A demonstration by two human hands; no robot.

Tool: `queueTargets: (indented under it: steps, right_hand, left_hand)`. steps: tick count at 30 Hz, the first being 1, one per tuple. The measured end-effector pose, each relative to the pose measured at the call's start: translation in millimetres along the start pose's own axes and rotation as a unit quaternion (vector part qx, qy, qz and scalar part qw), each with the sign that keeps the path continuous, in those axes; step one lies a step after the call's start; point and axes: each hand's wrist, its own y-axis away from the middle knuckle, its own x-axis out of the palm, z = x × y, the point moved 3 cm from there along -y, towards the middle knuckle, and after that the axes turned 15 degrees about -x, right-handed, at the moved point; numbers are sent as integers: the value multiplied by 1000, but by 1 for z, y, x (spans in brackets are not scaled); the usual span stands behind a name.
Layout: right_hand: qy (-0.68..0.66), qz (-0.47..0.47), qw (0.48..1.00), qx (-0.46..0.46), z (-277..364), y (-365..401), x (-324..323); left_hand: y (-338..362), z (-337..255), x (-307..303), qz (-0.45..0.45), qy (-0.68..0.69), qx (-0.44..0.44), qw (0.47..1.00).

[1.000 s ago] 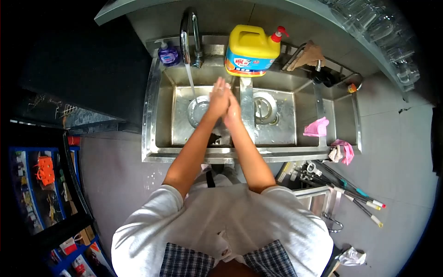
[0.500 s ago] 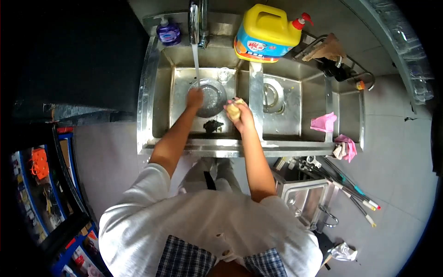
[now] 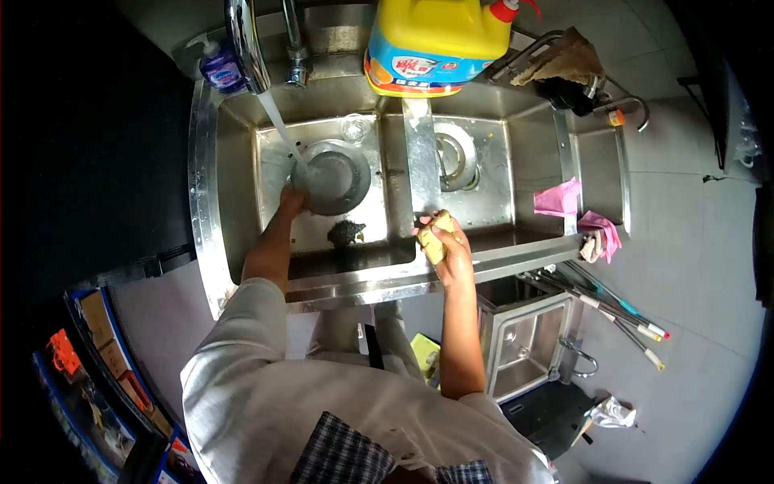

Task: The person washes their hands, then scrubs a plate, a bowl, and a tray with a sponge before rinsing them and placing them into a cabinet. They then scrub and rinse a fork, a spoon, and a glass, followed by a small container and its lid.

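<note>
The left hand point(image 3: 292, 202) seems to pinch the rim of the bowl point(image 3: 334, 179) under the tap stream point(image 3: 278, 125) in the sink point(image 3: 203, 194), the right hand point(image 3: 453, 252) curls its fingers round a sponge point(image 3: 433, 236) over the front edge; best tilt the bowl so water sheets off

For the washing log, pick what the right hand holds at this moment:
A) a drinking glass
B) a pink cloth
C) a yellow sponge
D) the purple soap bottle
C: the right hand is closed around a yellow sponge near the front of the sink, while the pink cloth lies apart, farther to the right.
</note>
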Motion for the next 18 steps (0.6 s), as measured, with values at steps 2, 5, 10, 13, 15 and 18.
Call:
queueTargets:
  steps: [2, 5, 10, 13, 15, 18]
  right_hand:
    - [-8, 0, 1000, 14, -2, 5, -3]
    - [-12, 5, 999, 35, -10, 6, -5]
    - [-7, 29, 998, 50, 3, 7, 14]
    - [-32, 60, 997, 37, 10, 2, 15]
    - [7, 40, 998, 50, 11, -5, 5]
    - [117, 85, 989, -7, 12, -22, 3]
  left_hand:
    - [28, -21, -6, 29, 11, 72, 997]
    - [74, -52, -8, -5, -61, 94, 994]
    - [142, -66, 1, -2, -26, 95, 995]
    - [148, -59, 0, 4, 20, 119, 993]
    - [161, -50, -15, -6, 53, 111, 992]
    - [239, -47, -38, -53, 62, 32, 996]
